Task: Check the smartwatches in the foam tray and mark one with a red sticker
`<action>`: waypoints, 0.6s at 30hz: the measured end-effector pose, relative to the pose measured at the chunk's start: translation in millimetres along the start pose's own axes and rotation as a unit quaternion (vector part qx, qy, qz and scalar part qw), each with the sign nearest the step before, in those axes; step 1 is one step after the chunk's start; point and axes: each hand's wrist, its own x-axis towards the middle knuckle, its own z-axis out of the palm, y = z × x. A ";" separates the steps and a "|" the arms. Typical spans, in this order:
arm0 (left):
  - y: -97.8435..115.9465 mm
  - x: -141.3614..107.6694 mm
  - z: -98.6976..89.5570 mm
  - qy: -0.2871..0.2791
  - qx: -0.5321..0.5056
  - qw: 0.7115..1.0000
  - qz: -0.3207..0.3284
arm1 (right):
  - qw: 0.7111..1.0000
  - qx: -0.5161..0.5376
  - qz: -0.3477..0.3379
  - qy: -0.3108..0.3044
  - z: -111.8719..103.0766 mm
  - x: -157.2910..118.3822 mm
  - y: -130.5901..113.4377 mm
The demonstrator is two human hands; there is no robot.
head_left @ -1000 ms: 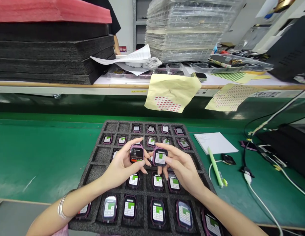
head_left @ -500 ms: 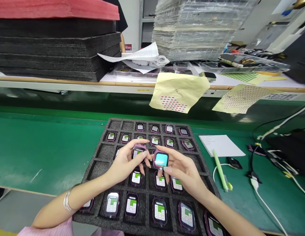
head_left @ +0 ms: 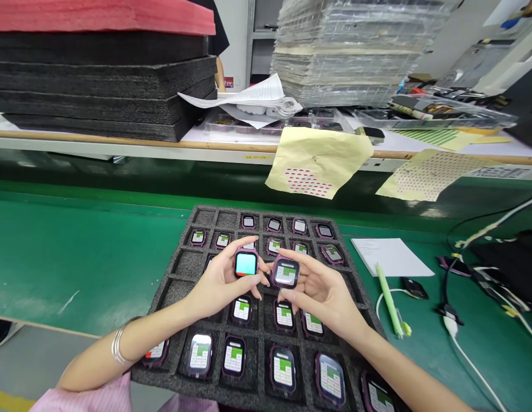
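My left hand [head_left: 223, 283] is closed around a purple smartwatch case [head_left: 245, 263] whose screen glows cyan with a red strip at the bottom. In my right hand [head_left: 319, 286] is a second purple smartwatch case [head_left: 286, 272], its screen showing a white and green grid. Both watches are held side by side, screens up, over a black foam tray [head_left: 192, 283]. Several similar watches lie in the tray's compartments, such as one lit watch [head_left: 234, 356] near the front. Some compartments are bare, and my hands cover part of the middle rows.
A green pen [head_left: 389, 300] and white paper [head_left: 390, 256] lie right of the tray, near white cables [head_left: 476, 366]. Above the bench, a shelf [head_left: 231, 150] carries stacked black foam [head_left: 98, 86] and clear plastic trays [head_left: 334, 57]. Yellow sheets [head_left: 319, 160] hang from its edge. Someone's arm [head_left: 220, 74] shows behind.
The left watch's screen has turned from a grid to cyan and red. The right one's has gone from cyan to a white and green grid. Both hands keep their hold.
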 end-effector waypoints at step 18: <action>7.3 36.4 -115.5 0.099 0.442 0.884 0.111 | 0.814 -0.555 -0.132 -0.109 21.9 203.3 58.9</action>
